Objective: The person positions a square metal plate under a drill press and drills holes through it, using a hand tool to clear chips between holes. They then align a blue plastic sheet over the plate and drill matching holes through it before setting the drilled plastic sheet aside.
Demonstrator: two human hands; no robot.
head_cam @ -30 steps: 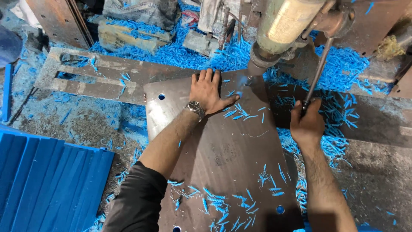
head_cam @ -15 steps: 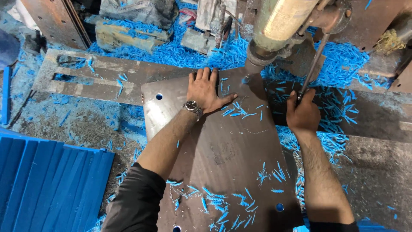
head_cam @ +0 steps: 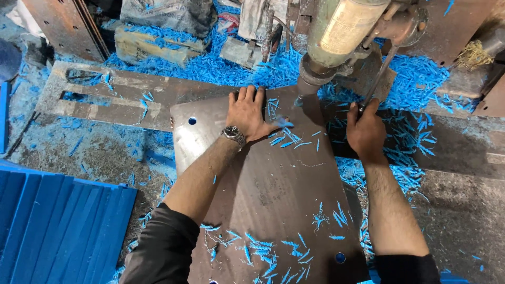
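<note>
Shavings-strewn workbench, left hand (head_cam: 251, 114) still flat on metal plate (head_cam: 273, 194), right hand (head_cam: 364, 130) grip on lever (head_cam: 377, 79) risen.

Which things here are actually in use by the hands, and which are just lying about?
In use:
- left hand flat on the brown plate
- right hand gripping the feed lever
- drill head above the plate

Lying about:
- blue shavings
- blue sheets
- slotted metal plate
</note>
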